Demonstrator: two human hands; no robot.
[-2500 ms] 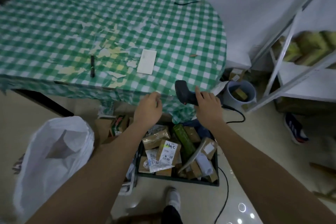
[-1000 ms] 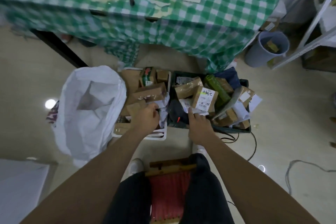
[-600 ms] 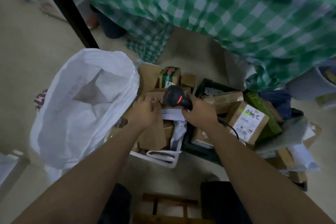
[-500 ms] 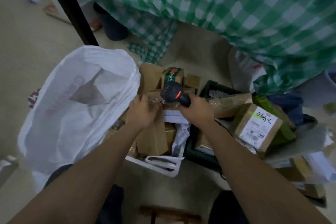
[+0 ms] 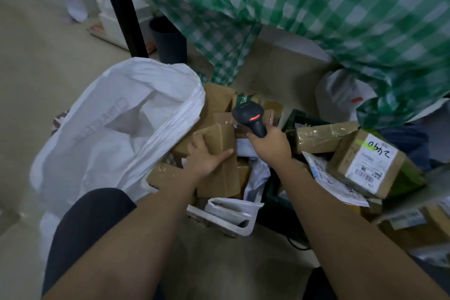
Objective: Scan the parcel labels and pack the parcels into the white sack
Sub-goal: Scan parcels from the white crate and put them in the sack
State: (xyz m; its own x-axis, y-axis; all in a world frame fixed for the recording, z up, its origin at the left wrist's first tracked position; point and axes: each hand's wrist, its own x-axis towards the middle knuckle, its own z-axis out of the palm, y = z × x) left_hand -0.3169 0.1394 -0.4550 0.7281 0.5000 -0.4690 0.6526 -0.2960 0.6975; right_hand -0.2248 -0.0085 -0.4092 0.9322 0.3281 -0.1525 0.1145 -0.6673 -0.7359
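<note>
Two bare hands work at mid-frame; the left hand (image 5: pixel 203 157) grips a small brown cardboard box (image 5: pixel 219 140), thumb stretched along its near face; the right hand (image 5: pixel 269 145) is wrapped round the handle of a black barcode scanner (image 5: pixel 250 118), red light glowing, head tipped over that box; the white sack (image 5: pixel 114 134) gapes open at left, touching the heaped parcels; at right lies a labelled carton (image 5: pixel 365 161) marked in pen; green checked tablecloth (image 5: pixel 316 7) hangs across the top.

Matt cardboard parcel (image 5: pixel 219 139), woven-plastic sack (image 5: pixel 117 134)
</note>
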